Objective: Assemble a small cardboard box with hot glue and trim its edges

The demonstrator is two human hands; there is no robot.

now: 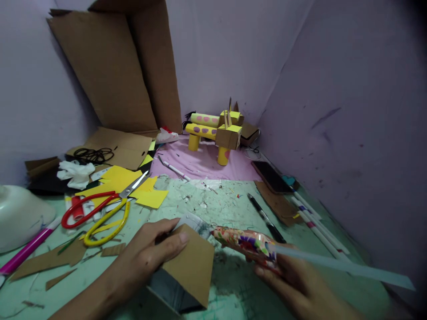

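My left hand [151, 249] is closed around a small folded cardboard box [190, 269], its thumb pressed on the brown top face. Dark inner or side surfaces show along the box's lower edge. On the right, my right hand [287, 275] grips a flower-patterned hot glue gun [245, 242]. A long pale glue stick [350, 264] sticks out of its back end. The gun's tip points left and is close to the far edge of the box; whether they touch I cannot tell.
Scissors [125, 191] with red and yellow handles lie on yellow paper [151, 198] at left. Two cardboard animal figures [228, 137] stand on pink cloth at the back. A black pen [265, 218], a phone [271, 177] and white markers [316, 226] lie at right.
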